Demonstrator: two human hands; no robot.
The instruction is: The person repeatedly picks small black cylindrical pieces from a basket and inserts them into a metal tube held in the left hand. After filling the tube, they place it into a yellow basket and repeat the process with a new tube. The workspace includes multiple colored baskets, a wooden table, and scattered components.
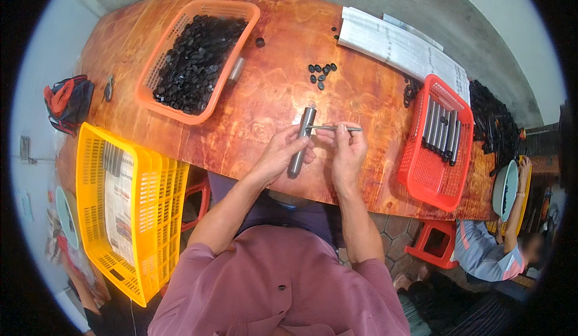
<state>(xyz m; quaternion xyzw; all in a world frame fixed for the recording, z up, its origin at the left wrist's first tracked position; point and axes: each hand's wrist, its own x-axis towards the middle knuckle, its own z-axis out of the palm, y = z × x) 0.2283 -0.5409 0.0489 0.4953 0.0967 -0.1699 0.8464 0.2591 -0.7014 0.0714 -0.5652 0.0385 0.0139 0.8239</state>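
Note:
My left hand [282,153] is wrapped round a dark grey metal tube [307,118], which stands out tilted past both sides of the grip above the table's near edge. In my right hand [349,151] a thin metal rod [355,129] is pinched between thumb and fingers. It lies crosswise, and its left end meets the side of the tube just above my left fingers. Whether that end goes into a hole is too small to tell. Beyond my hands, several small black oval caps [326,70] lie loose on the wooden table [265,104].
An orange basket [186,118] of black pieces stands at the far left. On the right, a red basket [432,200] holds several grey tubes [442,128]. Printed papers [391,41] lie along the back. A yellow crate [144,215] is at my left; another person [484,249] sits at right.

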